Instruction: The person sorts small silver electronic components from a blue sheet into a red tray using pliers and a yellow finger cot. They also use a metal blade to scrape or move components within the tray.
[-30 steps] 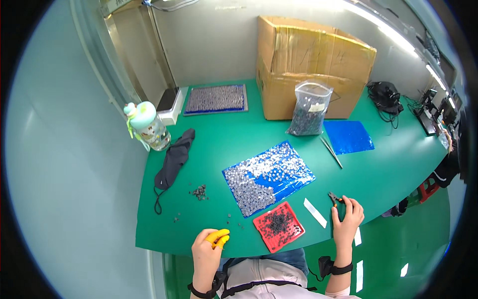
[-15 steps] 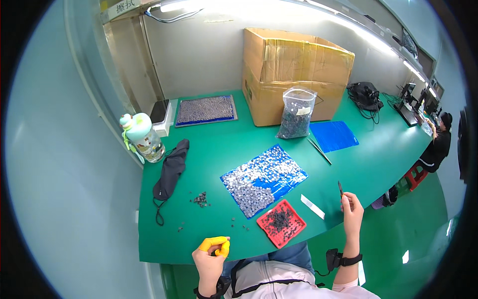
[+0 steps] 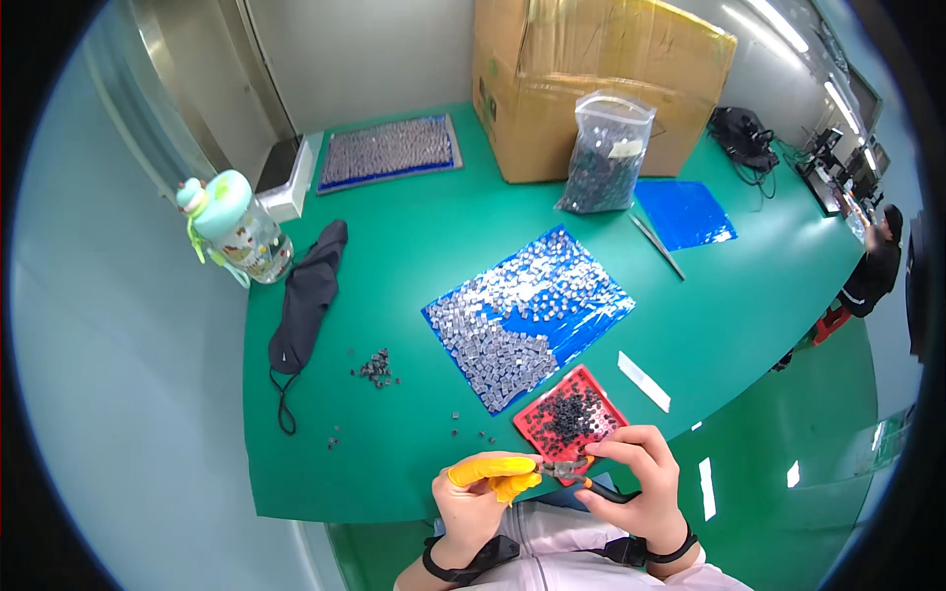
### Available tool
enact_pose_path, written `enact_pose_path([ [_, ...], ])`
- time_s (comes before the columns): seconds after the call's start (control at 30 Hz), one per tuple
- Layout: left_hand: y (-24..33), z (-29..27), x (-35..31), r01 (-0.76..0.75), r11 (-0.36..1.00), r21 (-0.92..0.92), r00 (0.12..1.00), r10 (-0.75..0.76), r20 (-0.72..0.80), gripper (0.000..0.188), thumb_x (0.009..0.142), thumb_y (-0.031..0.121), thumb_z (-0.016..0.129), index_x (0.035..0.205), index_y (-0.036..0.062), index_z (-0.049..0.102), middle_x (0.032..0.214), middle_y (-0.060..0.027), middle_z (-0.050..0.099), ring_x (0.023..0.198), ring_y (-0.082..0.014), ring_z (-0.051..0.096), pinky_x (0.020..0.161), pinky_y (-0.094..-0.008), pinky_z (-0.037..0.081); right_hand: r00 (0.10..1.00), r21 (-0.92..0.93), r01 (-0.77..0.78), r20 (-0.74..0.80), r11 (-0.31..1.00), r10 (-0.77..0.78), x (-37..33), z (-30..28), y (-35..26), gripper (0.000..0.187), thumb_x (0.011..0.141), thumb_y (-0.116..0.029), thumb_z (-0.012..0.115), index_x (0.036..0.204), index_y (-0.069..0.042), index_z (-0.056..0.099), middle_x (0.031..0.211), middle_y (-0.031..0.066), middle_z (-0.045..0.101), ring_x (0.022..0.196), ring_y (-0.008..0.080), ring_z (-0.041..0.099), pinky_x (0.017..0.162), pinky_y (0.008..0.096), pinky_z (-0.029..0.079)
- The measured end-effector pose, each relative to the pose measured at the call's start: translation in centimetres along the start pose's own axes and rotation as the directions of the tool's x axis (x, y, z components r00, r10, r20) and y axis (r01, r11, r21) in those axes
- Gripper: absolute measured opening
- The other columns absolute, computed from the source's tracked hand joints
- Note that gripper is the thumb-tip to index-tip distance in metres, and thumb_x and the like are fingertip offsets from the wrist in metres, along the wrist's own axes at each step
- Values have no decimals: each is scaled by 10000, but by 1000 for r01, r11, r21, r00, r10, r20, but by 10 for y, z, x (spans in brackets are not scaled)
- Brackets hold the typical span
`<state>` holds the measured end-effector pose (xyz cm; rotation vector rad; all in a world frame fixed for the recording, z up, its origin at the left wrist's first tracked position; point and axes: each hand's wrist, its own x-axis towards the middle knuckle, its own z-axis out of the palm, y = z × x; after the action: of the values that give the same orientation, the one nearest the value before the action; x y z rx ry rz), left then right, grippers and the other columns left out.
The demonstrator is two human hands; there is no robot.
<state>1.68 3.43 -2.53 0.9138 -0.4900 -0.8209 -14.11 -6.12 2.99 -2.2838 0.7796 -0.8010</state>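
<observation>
My right hand holds small pliers with black and orange handles, their jaws pointing left. At the jaw tips, my left hand pinches something too small or hidden to make out; yellow covers sit on its thumb and finger. Both hands are at the table's near edge, over the near corner of a red tray. Small black pieces lie heaped in that tray. Just beyond it is a blue sheet spread with many small silvery square pieces.
Loose dark pieces lie left, near a black fabric strap and a bottle. Behind stand a filled tray, a cardboard box and a bag of pieces. Tweezers and a white strip lie right.
My right hand has come left and nearer with the pliers, and my left hand has moved right, so they now meet at the tray's near corner. The view has tilted down.
</observation>
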Motion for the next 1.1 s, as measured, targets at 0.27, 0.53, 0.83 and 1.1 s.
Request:
enact_pose_path([
  [0.27, -6, 0, -5, -16, 996, -87, 993, 6, -117, 237, 705, -156, 717, 920, -102, 633, 884, -198, 679, 826, -318, 695, 738, -390, 602, 998, 6, 15, 68, 1000, -15, -3, 15, 23, 478, 575, -221, 834, 1004, -88, 670, 969, 89, 572, 871, 222, 582, 736, 335, 478],
  [0.53, -13, -4, -9, -72, 995, 63, 996, 76, -55, 269, 739, -127, 702, 979, -82, 587, 869, -248, 678, 802, -334, 697, 710, -401, 606, 994, 1, 16, 109, 1000, -16, -1, 16, 30, 485, 592, -261, 826, 1004, -75, 651, 987, 94, 561, 857, 232, 570, 725, 341, 460],
  [0.83, -23, 5, -16, -93, 992, 83, 991, 101, -87, 189, 832, -68, 633, 1012, -44, 583, 830, -239, 687, 733, -275, 700, 633, -350, 596, 992, 31, 59, 112, 998, -62, -4, 13, 38, 509, 596, -263, 822, 1027, -72, 631, 985, 101, 568, 844, 250, 564, 724, 359, 454],
  [1.1, -24, 11, -16, -76, 997, 31, 994, 78, -77, 245, 765, -90, 703, 989, -50, 612, 855, -208, 696, 779, -255, 702, 699, -347, 595, 993, 46, 64, 98, 997, -68, -7, 8, 41, 494, 582, -228, 809, 1015, -69, 634, 948, 98, 574, 815, 246, 560, 711, 361, 452],
])
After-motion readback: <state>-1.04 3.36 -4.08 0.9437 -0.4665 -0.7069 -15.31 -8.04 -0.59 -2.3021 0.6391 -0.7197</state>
